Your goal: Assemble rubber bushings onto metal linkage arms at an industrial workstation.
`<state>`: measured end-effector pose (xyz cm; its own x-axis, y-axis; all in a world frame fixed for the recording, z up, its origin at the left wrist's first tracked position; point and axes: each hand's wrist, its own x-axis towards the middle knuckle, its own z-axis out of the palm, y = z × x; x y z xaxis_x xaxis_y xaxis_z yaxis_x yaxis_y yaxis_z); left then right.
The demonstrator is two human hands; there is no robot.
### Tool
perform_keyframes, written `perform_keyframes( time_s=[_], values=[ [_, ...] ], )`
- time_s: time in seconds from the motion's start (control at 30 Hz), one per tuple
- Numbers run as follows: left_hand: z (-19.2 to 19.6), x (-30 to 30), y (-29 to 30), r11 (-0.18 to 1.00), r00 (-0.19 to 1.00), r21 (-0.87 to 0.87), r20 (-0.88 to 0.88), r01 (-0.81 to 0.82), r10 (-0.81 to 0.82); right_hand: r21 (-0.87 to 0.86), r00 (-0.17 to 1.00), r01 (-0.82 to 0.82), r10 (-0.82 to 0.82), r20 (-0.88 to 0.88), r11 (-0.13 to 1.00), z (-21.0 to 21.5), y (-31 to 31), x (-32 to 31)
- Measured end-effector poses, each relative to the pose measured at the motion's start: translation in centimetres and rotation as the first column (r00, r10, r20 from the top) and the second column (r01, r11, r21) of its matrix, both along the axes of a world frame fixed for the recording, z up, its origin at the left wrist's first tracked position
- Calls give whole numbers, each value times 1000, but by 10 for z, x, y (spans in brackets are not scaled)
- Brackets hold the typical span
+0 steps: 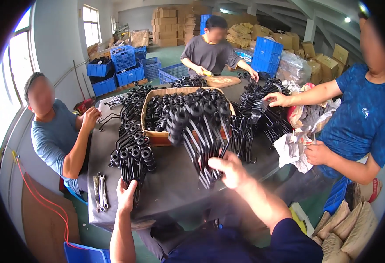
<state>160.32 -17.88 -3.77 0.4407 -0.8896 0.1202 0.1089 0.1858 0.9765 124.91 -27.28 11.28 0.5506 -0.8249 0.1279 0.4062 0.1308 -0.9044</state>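
In my right hand (232,170) is a thick bunch of bent black metal rods with rubber bushings (203,127), lifted above the table, bushings upward. My right fingers wrap round the thin rod ends. My left hand (126,196) closes on the lower ends of another bunch of bushed rods (133,158) at the near left of the dark-covered table (168,195). Behind the raised bunch stands a cardboard box (155,138) filled with loose black rubber bushings. More black rods (262,105) are heaped to its right.
Several wrenches (101,193) lie at the table's left edge. People work around it: one at left (54,131), one at the far side (208,50), one at right (354,101) beside crumpled paper (293,151). Blue crates (129,72) and sacks (344,228) stand beyond.
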Motion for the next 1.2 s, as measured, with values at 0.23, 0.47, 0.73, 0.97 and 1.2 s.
perform_keyframes(
  time_s=[0.23,0.47,0.73,0.97,1.2],
  values=[
    [5,0,2,998,999,66,-42,14,-11,-99,971,238,-235,38,966,60,-103,-43],
    [3,5,5,990,997,133,-68,50,-41,-161,885,436,-454,-102,885,75,-244,-97],
    [19,4,6,978,990,198,-141,59,-31,-136,724,608,-617,-308,782,57,-412,-108],
    [-1,42,31,545,950,836,219,-65,-222,68,763,578,-509,-398,813,5,-537,-87],
    [-27,40,64,575,920,774,382,-265,-90,213,838,462,-345,-424,861,-39,-585,-65]
  ],
)
